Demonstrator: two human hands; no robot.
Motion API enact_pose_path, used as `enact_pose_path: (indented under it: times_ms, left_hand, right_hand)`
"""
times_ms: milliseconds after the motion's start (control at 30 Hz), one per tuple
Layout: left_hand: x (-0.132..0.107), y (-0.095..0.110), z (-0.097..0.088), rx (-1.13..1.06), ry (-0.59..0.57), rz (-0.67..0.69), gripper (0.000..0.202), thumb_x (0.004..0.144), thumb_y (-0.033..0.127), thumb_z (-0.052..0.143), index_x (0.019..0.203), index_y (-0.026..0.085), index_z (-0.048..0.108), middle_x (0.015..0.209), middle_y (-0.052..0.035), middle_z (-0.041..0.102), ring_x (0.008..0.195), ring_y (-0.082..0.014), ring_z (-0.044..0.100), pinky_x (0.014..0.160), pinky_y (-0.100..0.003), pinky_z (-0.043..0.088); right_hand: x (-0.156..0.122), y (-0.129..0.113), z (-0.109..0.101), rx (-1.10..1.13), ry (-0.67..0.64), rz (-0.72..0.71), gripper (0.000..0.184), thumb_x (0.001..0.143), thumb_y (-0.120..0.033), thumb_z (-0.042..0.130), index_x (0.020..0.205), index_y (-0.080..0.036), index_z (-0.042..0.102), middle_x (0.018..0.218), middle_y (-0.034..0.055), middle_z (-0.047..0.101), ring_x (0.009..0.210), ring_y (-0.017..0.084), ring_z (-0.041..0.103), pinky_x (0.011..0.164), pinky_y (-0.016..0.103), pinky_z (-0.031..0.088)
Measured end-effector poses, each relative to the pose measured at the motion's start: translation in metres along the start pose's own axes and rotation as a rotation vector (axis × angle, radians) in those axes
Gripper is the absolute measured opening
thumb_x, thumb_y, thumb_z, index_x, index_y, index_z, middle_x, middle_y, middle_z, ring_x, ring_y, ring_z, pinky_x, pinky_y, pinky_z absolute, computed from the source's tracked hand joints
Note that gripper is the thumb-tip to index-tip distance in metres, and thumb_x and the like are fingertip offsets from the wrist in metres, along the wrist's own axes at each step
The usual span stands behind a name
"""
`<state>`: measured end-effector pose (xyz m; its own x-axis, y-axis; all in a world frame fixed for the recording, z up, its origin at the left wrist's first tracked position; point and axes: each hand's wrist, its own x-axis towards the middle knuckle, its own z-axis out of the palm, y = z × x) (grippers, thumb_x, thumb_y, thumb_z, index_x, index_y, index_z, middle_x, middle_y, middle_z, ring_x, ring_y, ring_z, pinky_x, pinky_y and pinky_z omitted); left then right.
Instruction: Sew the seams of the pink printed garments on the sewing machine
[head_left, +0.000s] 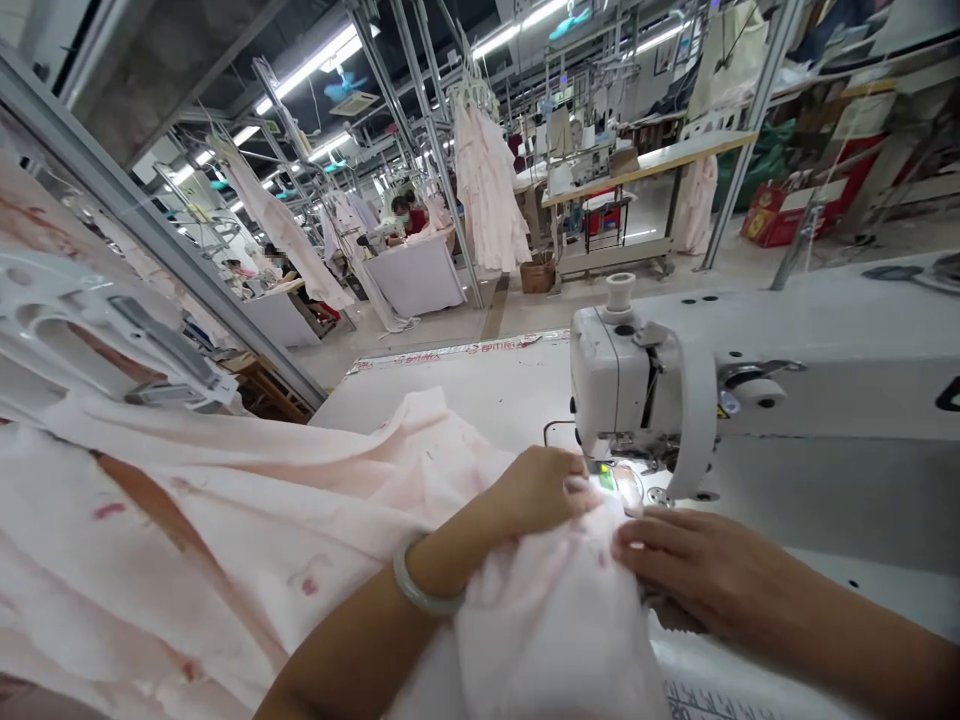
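Pale pink fabric point(555, 620) with small darker pink marks spreads from the left over the white sewing table and hangs down in front of me. My left hand point(536, 490), with a pale bangle at the wrist, is closed on a bunched part of it, just left of the lit needle area. On the other side, my right hand point(690, 550) pinches the fabric's right edge; its fingertips are slightly blurred. Directly beyond both hands stands the head of a white sewing machine point(607, 370). The cloth right at the needle is partly hidden by glare and my fingers.
A white plastic hanger clamp point(150, 340) holds cloth at left, beside a slanting metal post point(225, 290). A printed ruler point(705, 705) lies along the near table edge. Beyond are hanging pink garments point(487, 180), other sewing stations and people working.
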<state>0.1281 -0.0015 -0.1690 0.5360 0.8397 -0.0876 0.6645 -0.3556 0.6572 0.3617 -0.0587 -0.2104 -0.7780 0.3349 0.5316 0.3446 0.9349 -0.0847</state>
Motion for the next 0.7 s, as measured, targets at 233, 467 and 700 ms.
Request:
enact_pose_path:
  times_ms: [233, 467, 700]
  left_hand:
    - [-0.028, -0.002, 0.012, -0.056, 0.054, 0.029, 0.019, 0.088, 0.03, 0.076, 0.079, 0.02, 0.063, 0.094, -0.0038, 0.068, 0.091, -0.0209, 0.068, 0.089, -0.032, 0.054]
    - [-0.016, -0.003, 0.016, 0.025, 0.119, -0.006, 0.019, 0.091, 0.032, 0.071, 0.082, 0.021, 0.058, 0.091, -0.0034, 0.066, 0.091, -0.0223, 0.066, 0.092, -0.036, 0.057]
    - [-0.014, 0.005, 0.021, 0.148, 0.089, -0.052, 0.019, 0.092, 0.028, 0.068, 0.079, 0.022, 0.055, 0.095, -0.0072, 0.068, 0.097, -0.026, 0.069, 0.095, -0.039, 0.059]
  right_hand:
    - [-0.004, -0.011, -0.009, -0.087, 0.089, -0.124, 0.041, 0.114, -0.006, 0.03, 0.124, -0.014, 0.069, 0.108, 0.0043, 0.083, 0.082, 0.019, 0.073, 0.074, 0.036, 0.054]
    - [-0.012, 0.002, -0.005, -0.213, 0.113, -0.118, 0.032, 0.113, -0.007, 0.04, 0.128, -0.01, 0.069, 0.117, 0.0099, 0.082, 0.093, 0.02, 0.074, 0.087, 0.038, 0.054]
    - [0.008, 0.002, -0.013, -0.179, 0.099, -0.058, 0.044, 0.121, -0.031, 0.035, 0.105, -0.017, 0.074, 0.097, 0.006, 0.082, 0.076, 0.018, 0.071, 0.071, 0.035, 0.054]
